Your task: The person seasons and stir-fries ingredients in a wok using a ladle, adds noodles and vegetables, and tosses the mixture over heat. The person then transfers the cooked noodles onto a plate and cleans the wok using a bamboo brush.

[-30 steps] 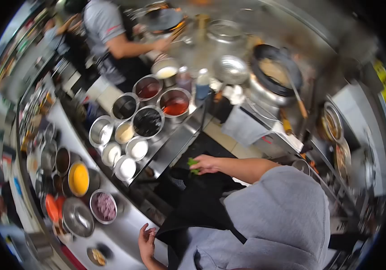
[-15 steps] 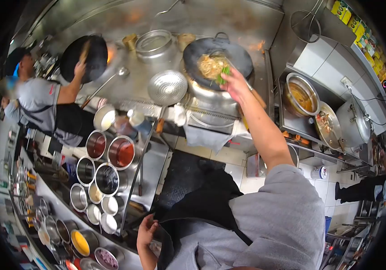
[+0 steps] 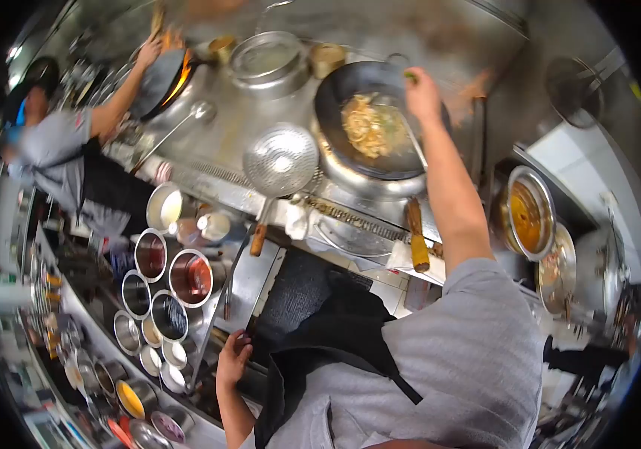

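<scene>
My right hand (image 3: pixel 423 97) is closed above the far right part of a black wok (image 3: pixel 329 93), with a bit of green onion (image 3: pixel 410 76) showing at its fingertips. Pale, browned strips of food (image 3: pixel 366 129) lie in the wok beside some liquid. A metal ladle (image 3: pixel 413 138) rests in it, its wooden handle (image 3: pixel 418 243) sticking out over the stove's front edge, untouched. Low on the left, my left hand (image 3: pixel 234 361) hangs near the steel counter's edge with loosely bent fingers, and I see nothing held in it.
A perforated skimmer (image 3: pixel 281 159) lies left of the wok. Several seasoning pots (image 3: pixel 190 277) stand at lower left. A co-worker (image 3: pixel 62 142) handles another wok (image 3: pixel 157 82) over flames. At right is a steel bowl of brown liquid (image 3: pixel 528 213).
My right hand has moved from over the food toward the wok's far right side, and less green shows in it. The view has turned. The co-worker's wok has tilted over its flames.
</scene>
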### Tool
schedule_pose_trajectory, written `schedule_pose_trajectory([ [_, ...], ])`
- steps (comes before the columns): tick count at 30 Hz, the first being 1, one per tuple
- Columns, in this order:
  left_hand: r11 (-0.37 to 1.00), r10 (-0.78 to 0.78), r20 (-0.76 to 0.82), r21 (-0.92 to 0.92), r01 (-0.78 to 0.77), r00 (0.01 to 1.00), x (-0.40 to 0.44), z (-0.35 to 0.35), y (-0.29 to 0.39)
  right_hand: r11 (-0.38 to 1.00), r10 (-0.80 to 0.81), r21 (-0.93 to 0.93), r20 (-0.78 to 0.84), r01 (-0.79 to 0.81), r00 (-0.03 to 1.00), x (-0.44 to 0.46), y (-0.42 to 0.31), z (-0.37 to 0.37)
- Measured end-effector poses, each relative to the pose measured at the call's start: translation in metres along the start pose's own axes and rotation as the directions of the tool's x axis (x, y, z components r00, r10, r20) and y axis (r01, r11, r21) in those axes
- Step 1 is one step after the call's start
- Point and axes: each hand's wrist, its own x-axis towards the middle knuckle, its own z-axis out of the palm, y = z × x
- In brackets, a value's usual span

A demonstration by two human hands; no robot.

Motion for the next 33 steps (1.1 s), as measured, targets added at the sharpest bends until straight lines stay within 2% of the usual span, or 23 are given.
schedule_pose_trajectory([
  [2,0.995,-0.058,-0.107,-0.089,0.049,0.993,-0.029,-0.004,-0.032,0.996,-0.086,0.02,-0.093,0.088,0.992,-0.013,-0.031,-0.01],
  [3,0.98,-0.069,-0.173,-0.196,0.034,0.982,-0.044,-0.006,-0.034,0.966,-0.255,0.003,-0.143,0.258,0.956,-0.016,-0.012,0.008],
  [4,0.99,-0.054,-0.258,-0.139,0.019,0.965,-0.063,-0.014,-0.033,0.983,-0.174,-0.057,0.007,0.174,0.985,-0.028,-0.003,0.023],
  [5,0.996,-0.046,-0.351,-0.087,0.016,0.935,-0.083,-0.022,-0.034,0.969,-0.228,-0.056,0.151,0.239,0.962,-0.025,0.087,0.074],
  [6,0.997,-0.035,-0.421,-0.08,0.002,0.906,-0.104,-0.032,-0.038,0.955,0.013,-0.279,0.387,0.104,0.922,-0.021,0.128,0.09],
  [7,0.997,-0.031,-0.503,-0.08,-0.011,0.863,-0.127,-0.043,-0.044,0.935,0.142,-0.353,0.271,-0.039,0.952,-0.041,0.022,0.042],
  [8,0.989,-0.085,-0.603,-0.147,-0.006,0.793,-0.151,-0.054,-0.052,0.955,-0.057,-0.276,0.184,0.108,0.981,-0.03,0.038,0.047],
  [9,0.975,-0.154,-0.692,-0.221,-0.003,0.705,-0.177,-0.057,-0.06,0.854,-0.468,-0.238,0.034,0.462,0.883,0.004,0.119,0.077],
  [10,0.996,-0.088,-0.797,-0.082,0.037,0.598,-0.205,-0.058,-0.055,0.771,-0.628,-0.192,-0.081,0.606,0.774,-0.009,0.02,0.038],
  [12,0.986,-0.166,-0.88,-0.151,0.07,0.446,-0.257,-0.058,-0.039,0.733,-0.673,-0.204,-0.077,0.649,0.735,-0.012,-0.014,0.041],
  [13,0.988,-0.124,-0.925,-0.084,0.127,0.358,-0.277,-0.052,-0.038,0.768,-0.602,-0.238,0.048,0.595,0.797,-0.002,0.034,0.079],
  [14,0.985,-0.141,-0.948,-0.107,0.132,0.285,-0.293,-0.044,-0.034,0.81,-0.385,-0.318,0.344,0.492,0.856,0.035,0.153,0.142],
  [15,0.984,-0.151,-0.963,-0.126,0.122,0.222,-0.304,-0.033,-0.035,0.875,-0.39,-0.041,0.534,0.483,0.75,0.036,0.152,0.158],
  [16,0.972,-0.195,-0.965,-0.167,0.166,0.174,-0.315,-0.021,-0.032,0.888,-0.137,-0.382,0.311,0.256,0.94,0.025,0.107,0.158],
  [17,0.957,-0.235,-0.963,-0.206,0.205,0.134,-0.324,-0.008,-0.03,0.83,-0.316,-0.409,0.217,0.38,0.924,-0.002,0.027,0.136],
  [18,0.948,-0.267,-0.961,-0.248,0.199,0.074,-0.332,0.005,-0.035,0.94,-0.315,-0.056,0.243,0.338,0.917,-0.039,-0.05,0.12],
  [20,0.947,-0.322,-0.943,-0.32,0.04,0.085,-0.348,0.017,-0.042,0.79,-0.372,0.611,0.549,-0.055,0.748,-0.131,-0.167,0.122],
  [21,0.946,-0.323,-0.945,-0.322,0.038,0.048,-0.354,0.016,-0.045,0.647,-0.513,0.726,0.639,-0.231,0.573,-0.182,-0.218,0.125],
  [24,0.975,-0.221,-0.975,-0.221,0.02,-0.008,-0.378,0.002,-0.073,0.69,-0.715,0.621,0.665,-0.372,-0.217,-0.354,-0.32,0.118],
  [25,0.973,-0.228,-0.973,-0.229,0.024,-0.031,-0.385,-0.007,-0.084,0.655,-0.711,0.751,0.577,-0.08,-0.401,-0.393,-0.35,0.093],
  [26,0.973,-0.231,-0.97,-0.228,-0.049,-0.075,-0.392,-0.018,-0.095,0.608,-0.709,0.773,0.426,-0.18,-0.562,-0.437,-0.362,0.079],
  [28,0.971,-0.222,-0.969,-0.21,-0.111,-0.111,-0.408,-0.039,-0.124,0.519,-0.692,0.801,0.188,-0.299,-0.697,-0.495,-0.392,0.056],
  [33,0.847,-0.428,-0.883,-0.318,-0.427,-0.192,-0.433,-0.096,-0.25,0.507,-0.805,0.725,0.207,-0.465,-0.556,-0.582,-0.492,0.012],
])
